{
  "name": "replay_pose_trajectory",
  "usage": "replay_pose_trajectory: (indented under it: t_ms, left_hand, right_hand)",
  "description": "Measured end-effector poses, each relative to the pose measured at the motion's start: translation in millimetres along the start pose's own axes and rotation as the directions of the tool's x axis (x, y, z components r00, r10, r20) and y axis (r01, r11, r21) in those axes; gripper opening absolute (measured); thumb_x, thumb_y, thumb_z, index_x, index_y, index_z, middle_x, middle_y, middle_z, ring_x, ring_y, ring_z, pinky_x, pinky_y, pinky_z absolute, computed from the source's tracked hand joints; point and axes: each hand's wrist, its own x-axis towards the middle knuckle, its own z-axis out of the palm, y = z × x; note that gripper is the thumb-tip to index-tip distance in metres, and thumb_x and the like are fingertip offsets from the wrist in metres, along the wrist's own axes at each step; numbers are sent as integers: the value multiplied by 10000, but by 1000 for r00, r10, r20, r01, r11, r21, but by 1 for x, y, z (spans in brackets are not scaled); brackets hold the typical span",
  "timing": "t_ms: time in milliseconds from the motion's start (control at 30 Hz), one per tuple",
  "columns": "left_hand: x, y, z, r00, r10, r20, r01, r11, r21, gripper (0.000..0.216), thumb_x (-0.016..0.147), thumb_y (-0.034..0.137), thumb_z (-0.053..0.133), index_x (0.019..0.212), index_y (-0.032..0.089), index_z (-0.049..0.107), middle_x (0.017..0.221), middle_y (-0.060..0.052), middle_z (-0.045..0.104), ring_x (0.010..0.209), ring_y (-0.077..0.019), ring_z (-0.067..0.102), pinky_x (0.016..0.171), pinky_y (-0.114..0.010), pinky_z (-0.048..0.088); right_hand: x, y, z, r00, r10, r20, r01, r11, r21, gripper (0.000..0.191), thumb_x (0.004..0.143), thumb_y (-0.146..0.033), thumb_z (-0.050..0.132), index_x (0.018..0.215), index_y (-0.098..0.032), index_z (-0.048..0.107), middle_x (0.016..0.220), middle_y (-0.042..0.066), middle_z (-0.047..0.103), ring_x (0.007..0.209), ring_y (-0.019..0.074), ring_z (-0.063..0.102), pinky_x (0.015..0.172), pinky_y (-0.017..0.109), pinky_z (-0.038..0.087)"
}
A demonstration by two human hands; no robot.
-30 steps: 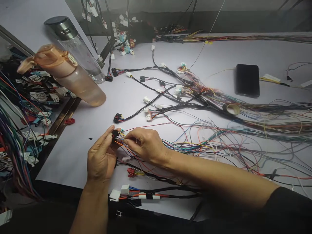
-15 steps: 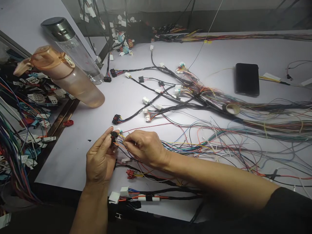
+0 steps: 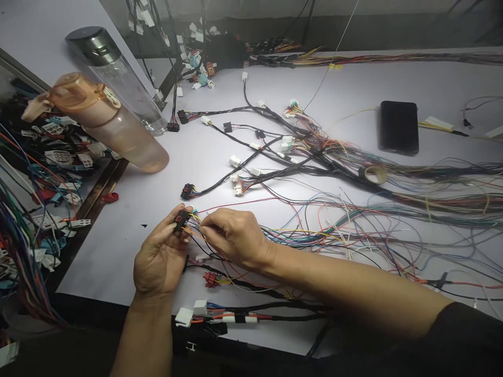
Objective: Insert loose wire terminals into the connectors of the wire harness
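My left hand [image 3: 160, 259] holds a black wire connector [image 3: 182, 221] between its thumb and fingers, with a red part showing on its face. Yellow, orange and black wires run out of the connector's right side. Close beside it, my right hand [image 3: 236, 235] pinches a thin wire [image 3: 199, 226] near the connector; its tip is too small to make out. Below the hands lie a red connector [image 3: 211, 279] and white connectors [image 3: 184, 317] on taped cables. Another black connector [image 3: 187, 191] rests just above my left hand.
A peach bottle [image 3: 126, 136] and a clear bottle [image 3: 131, 86] stand at the left. The branching wire harness [image 3: 334, 170] crosses the table, with a tape roll [image 3: 375, 175] on it. A black box-like object [image 3: 398, 127] lies at the right. Loose connectors [image 3: 58, 157] fill the far left.
My left hand has tilted the black connector and shifted its thumb, so the red part now shows. My right hand has stayed nearly still.
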Motion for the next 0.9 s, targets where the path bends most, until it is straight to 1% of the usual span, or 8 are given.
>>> replay_pose_trajectory:
  t_ms: [267, 367, 533, 667, 800, 900]
  left_hand:
    - [0, 1, 0, 1000, -23, 2, 23, 1000, -5, 365, 693, 163, 653, 1044, 95, 726, 1105, -137, 677, 722, -110, 603, 597, -121, 524]
    - [0, 0, -2, 1000, -10, 14, 10, 1000, 0, 377, 700, 176, 690, 1067, 97, 719, 1115, -134, 677, 742, -110, 621, 627, -119, 537]
    - [1, -5, -7, 997, 39, 70, -41, 999, 27, 439, 710, 259, 787, 1124, 142, 703, 1154, -109, 673, 850, -130, 653, 727, -134, 557]
    - [3, -7, -9, 996, 35, 78, -38, 999, 29, 501, 654, 317, 861, 1106, 159, 712, 1110, -100, 693, 887, -147, 666, 790, -165, 564]
    - [3, -8, -7, 993, 43, 109, -45, 999, 13, 504, 645, 323, 877, 1092, 159, 712, 1099, -101, 701, 915, -153, 676, 817, -174, 560]
    - [2, -8, -6, 990, 39, 138, -40, 999, 2, 480, 662, 323, 870, 1086, 163, 713, 1091, -100, 706, 935, -158, 680, 837, -185, 557]
  right_hand:
    - [1, -3, -4, 1000, 11, -1, -11, 1000, 1, 145, 907, -198, 579, 823, -156, 688, 795, 17, 698, 708, 111, 605, 671, 212, 422]
    - [1, -5, -7, 1000, 13, -2, -13, 1000, 17, 158, 912, -205, 569, 821, -154, 687, 796, 16, 694, 705, 110, 604, 668, 214, 420]
    - [1, -10, -12, 1000, 12, 9, -13, 1000, 28, 157, 913, -224, 562, 844, -159, 687, 810, 10, 692, 704, 108, 598, 654, 217, 410]
    - [1, -14, -14, 1000, 18, 15, -18, 1000, 13, 141, 897, -221, 577, 830, -162, 686, 797, 2, 692, 693, 108, 598, 626, 220, 391]
    - [1, -15, -14, 998, 54, 33, -53, 998, -23, 148, 890, -227, 582, 807, -166, 689, 780, 1, 691, 688, 114, 598, 623, 227, 382]
    - [1, -13, -15, 998, 46, 35, -46, 999, -15, 142, 889, -231, 583, 828, -167, 694, 790, 0, 691, 696, 113, 597, 628, 226, 381]
